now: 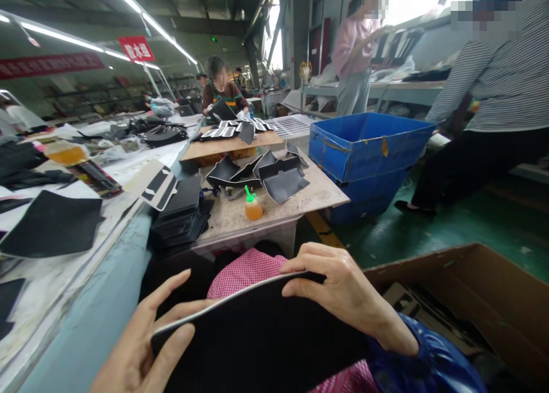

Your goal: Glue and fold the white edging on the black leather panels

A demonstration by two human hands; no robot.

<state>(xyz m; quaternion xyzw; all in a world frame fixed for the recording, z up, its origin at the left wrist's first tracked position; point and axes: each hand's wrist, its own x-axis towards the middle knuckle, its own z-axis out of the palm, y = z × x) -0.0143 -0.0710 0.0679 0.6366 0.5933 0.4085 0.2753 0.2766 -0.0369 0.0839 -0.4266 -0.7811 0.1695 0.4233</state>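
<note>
A large black sheet (pixel 257 336) with a pale upper edge lies across the lower middle of the view, above a pink checked cloth (pixel 246 273). My left hand (pixel 154 336) grips its left corner, thumb on the near face and fingers behind, the index finger raised. At the upper right edge, my right hand (pixel 330 284) pinches the sheet between thumb and fingers. Beyond my hands, a small bottle of amber liquid with a green spout (pixel 254 207) stands on a worn board (pixel 317 201), near several curved black pieces (pixel 285 184).
A stack of black sheets (pixel 178 221) stands left of the board. Blue bins (pixel 369 147) are behind it to the right, and an open cardboard box (pixel 480 267) is at lower right. A long table (pixel 68 301) runs along the left. Several people are around.
</note>
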